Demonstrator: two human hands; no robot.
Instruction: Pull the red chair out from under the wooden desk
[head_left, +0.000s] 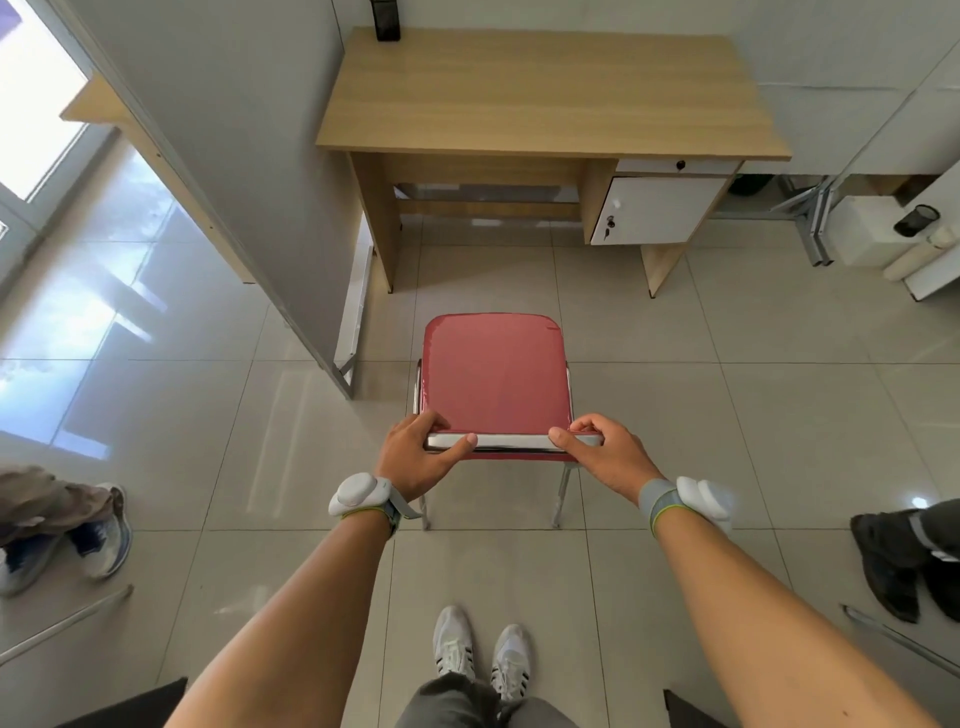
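The red chair (493, 376) stands on the tiled floor in front of the wooden desk (550, 93), its padded seat fully out from under the desktop with a strip of floor between them. Its backrest top, a silvery bar, faces me. My left hand (415, 454) grips the left end of that bar and my right hand (605, 454) grips the right end, thumbs on top. The chair's chrome legs show below the hands.
A grey partition panel (218, 156) runs along the left of the desk. The desk has a white cabinet door (654, 210) on its right side. Other people's feet (98, 535) stand at far left and far right (898, 561). My own shoes (480, 649) are behind the chair.
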